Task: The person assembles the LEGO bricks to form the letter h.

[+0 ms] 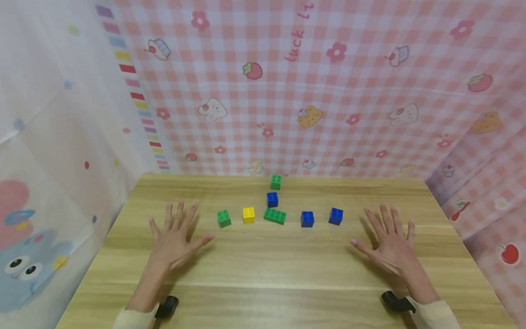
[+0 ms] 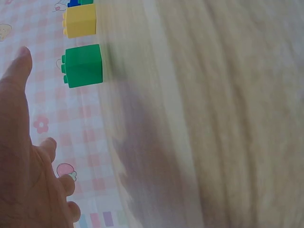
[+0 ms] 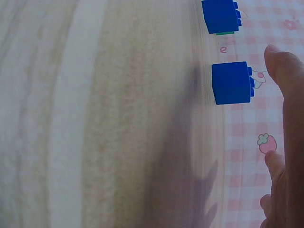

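Observation:
Fingers spread, my left hand (image 1: 173,244) is held over the left side of the wooden table, holding nothing. Nearest to it is a square green block (image 1: 223,219), which the left wrist view shows beyond the thumb as a green block (image 2: 84,66). A yellow block (image 1: 248,215) stands just right of that. On the other side, my right hand (image 1: 392,249) has its fingers spread and holds nothing. Closest to it is a blue block (image 1: 335,216), with another blue block (image 1: 307,219) to its left. In the right wrist view, a blue block (image 3: 232,83) appears beside the thumb.
A longer green block (image 1: 275,216) lies mid-table, with a blue block (image 1: 272,199) behind it. Farther back, a small green block (image 1: 276,182) stands near the far edge. A pink checked cloth (image 1: 279,91) hangs behind the table (image 1: 267,274), and cloths flank both sides.

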`<state>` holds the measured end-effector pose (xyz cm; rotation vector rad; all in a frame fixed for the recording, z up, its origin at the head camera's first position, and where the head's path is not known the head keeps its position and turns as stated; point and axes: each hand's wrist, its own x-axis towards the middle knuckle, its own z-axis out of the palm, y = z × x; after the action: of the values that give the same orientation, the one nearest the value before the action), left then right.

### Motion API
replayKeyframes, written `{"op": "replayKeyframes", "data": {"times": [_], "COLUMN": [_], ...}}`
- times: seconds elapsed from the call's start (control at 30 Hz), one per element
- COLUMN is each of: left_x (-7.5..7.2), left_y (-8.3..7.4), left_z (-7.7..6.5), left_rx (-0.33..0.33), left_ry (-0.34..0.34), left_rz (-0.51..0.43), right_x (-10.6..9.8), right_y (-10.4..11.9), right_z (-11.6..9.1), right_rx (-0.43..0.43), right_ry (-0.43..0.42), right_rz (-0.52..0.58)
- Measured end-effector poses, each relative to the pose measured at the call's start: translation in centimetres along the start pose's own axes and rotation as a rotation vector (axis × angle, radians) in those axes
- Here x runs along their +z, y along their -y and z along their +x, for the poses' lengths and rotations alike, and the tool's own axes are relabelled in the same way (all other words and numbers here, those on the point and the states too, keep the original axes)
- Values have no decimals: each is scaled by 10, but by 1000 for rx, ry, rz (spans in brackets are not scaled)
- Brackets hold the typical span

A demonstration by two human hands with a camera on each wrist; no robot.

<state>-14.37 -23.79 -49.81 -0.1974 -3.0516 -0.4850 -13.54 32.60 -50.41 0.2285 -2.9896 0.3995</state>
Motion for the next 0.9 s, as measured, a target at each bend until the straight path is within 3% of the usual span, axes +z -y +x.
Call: {"op": "replayKeyframes", "data": {"times": [0.63,0.9], "left_x": [5,9], "left_y": [-3,-12], "left_z": [1,7], "left_rx": [-39,-25], "left_ry": [39,5], "left_rz": [-83,-170], "right_x": [7,9], "right_y": [8,12], "right_z": [6,9], "right_rx": [-25,-29], "right_ry": [-14,-20], "right_rz": [62,126]}}
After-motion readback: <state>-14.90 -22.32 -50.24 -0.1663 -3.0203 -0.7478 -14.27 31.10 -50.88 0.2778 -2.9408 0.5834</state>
